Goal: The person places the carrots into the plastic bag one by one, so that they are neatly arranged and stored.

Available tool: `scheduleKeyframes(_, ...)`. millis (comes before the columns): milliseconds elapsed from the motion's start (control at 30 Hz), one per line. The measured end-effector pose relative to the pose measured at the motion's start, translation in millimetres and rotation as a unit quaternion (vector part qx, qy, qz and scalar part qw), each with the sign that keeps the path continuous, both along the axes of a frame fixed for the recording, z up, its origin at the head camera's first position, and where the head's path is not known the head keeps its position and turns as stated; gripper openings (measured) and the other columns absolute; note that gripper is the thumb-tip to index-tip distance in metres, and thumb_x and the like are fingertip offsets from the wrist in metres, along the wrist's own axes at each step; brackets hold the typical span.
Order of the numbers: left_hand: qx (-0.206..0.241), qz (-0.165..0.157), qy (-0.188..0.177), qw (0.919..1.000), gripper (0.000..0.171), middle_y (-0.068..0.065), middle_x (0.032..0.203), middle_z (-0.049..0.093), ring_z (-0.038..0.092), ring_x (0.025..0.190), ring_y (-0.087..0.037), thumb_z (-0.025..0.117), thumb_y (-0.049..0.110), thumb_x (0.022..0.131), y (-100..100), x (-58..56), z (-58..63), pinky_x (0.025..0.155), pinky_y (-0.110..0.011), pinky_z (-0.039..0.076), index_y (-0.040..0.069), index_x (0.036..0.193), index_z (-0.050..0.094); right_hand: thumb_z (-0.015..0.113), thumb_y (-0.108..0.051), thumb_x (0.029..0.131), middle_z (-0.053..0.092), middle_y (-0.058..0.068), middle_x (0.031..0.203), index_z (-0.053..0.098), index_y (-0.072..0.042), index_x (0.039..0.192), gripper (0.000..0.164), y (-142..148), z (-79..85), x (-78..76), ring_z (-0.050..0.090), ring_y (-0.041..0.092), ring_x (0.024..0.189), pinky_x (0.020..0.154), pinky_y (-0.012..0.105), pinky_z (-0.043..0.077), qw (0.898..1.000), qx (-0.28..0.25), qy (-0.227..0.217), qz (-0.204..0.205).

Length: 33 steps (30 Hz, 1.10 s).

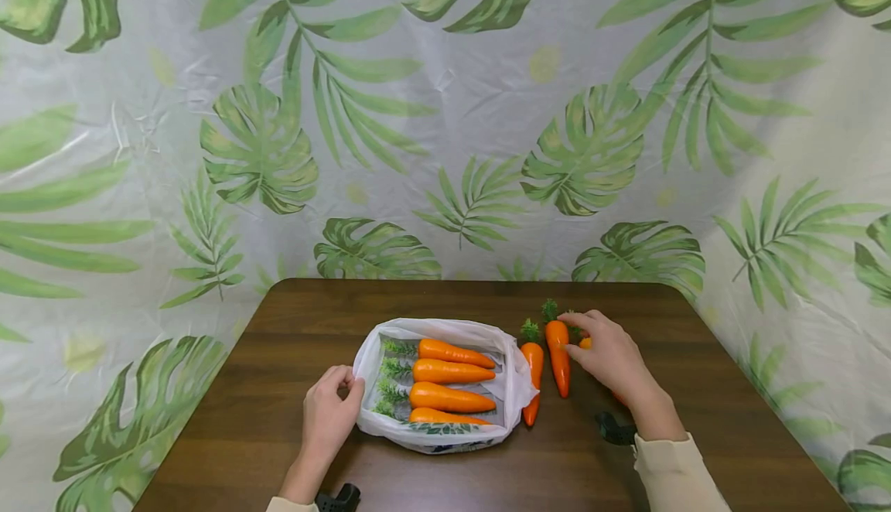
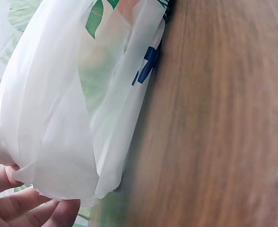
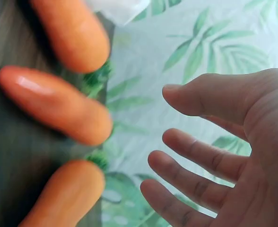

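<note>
A white plastic bag (image 1: 372, 417) lies with its mouth spread, and several orange carrots (image 1: 452, 397) with green tops rest in a row inside it. At the bag's left rim my left hand (image 1: 332, 410) pinches the plastic between thumb and fingers; the left wrist view shows the thumb and fingers (image 2: 23, 205) at the bag's edge. My right hand (image 1: 616, 353) hovers over the loose carrots right of the bag, its fingers spread and holding nothing. Nearest its fingertips is the middle carrot (image 1: 558, 357). Another carrot (image 1: 532, 380) lies against the bag, and a third (image 1: 586, 342) is mostly hidden beneath the hand.
The dark wooden table (image 1: 557, 465) has rounded far corners. Behind it hangs a pale curtain (image 1: 480, 110) printed with green leaves. A black wrist device (image 1: 616, 428) is on the right wrist, and another (image 1: 339, 498) is on the left.
</note>
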State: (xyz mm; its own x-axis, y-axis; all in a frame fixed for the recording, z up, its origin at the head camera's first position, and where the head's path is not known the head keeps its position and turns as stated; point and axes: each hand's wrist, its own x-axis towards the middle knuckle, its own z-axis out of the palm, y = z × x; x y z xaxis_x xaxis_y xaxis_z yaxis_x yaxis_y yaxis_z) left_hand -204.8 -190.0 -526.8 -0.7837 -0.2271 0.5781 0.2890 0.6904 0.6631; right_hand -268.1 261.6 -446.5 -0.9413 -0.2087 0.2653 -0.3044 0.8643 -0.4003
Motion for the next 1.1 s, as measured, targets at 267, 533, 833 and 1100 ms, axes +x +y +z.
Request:
scheduleKeyframes(267,0.005,-0.001,-0.002,1.0000,0.033,0.009,0.085,0.066,0.060,0.076,-0.011,0.076,0.006,0.082,-1,0.6,-2.0,0.062,-0.029,0.046,0.023,0.068,0.051,0.073,-0.017,0.089,0.060,0.017,0.123,0.061,-0.016,0.137,0.049,22,-17.2,-7.6,0.061,0.037,0.098,0.075,0.056,0.049,1.000,0.005,-0.014,-0.027)
scheduleKeyframes(533,0.004,-0.002,-0.001,1.0000,0.032,0.009,0.082,0.063,0.060,0.075,-0.011,0.077,0.007,0.082,-2,0.4,-1.0,0.063,-0.030,0.046,0.023,0.069,0.052,0.075,-0.021,0.089,0.059,0.021,0.122,0.063,-0.014,0.134,0.047,35,-31.7,-15.1,0.059,0.042,0.100,0.079,0.062,0.047,0.998,0.016,-0.025,-0.046)
scheduleKeyframes(833,0.003,-0.001,-0.003,1.0000,0.033,0.009,0.084,0.065,0.060,0.076,-0.011,0.076,0.007,0.082,0,0.0,-1.1,0.065,-0.031,0.047,0.024,0.068,0.051,0.079,-0.023,0.084,0.062,0.021,0.115,0.065,-0.011,0.130,0.049,44,-47.1,-22.1,0.061,0.041,0.094,0.075,0.062,0.047,0.998,0.023,-0.024,-0.059)
scheduleKeyframes(1100,0.005,-0.002,-0.008,1.0000,0.033,0.007,0.085,0.065,0.059,0.076,-0.012,0.077,0.006,0.082,0,-0.2,0.3,0.066,-0.032,0.047,0.023,0.069,0.052,0.083,-0.023,0.080,0.062,0.023,0.115,0.063,-0.010,0.133,0.057,44,-52.0,-26.7,0.060,0.035,0.088,0.072,0.055,0.049,0.996,0.020,-0.053,-0.067)
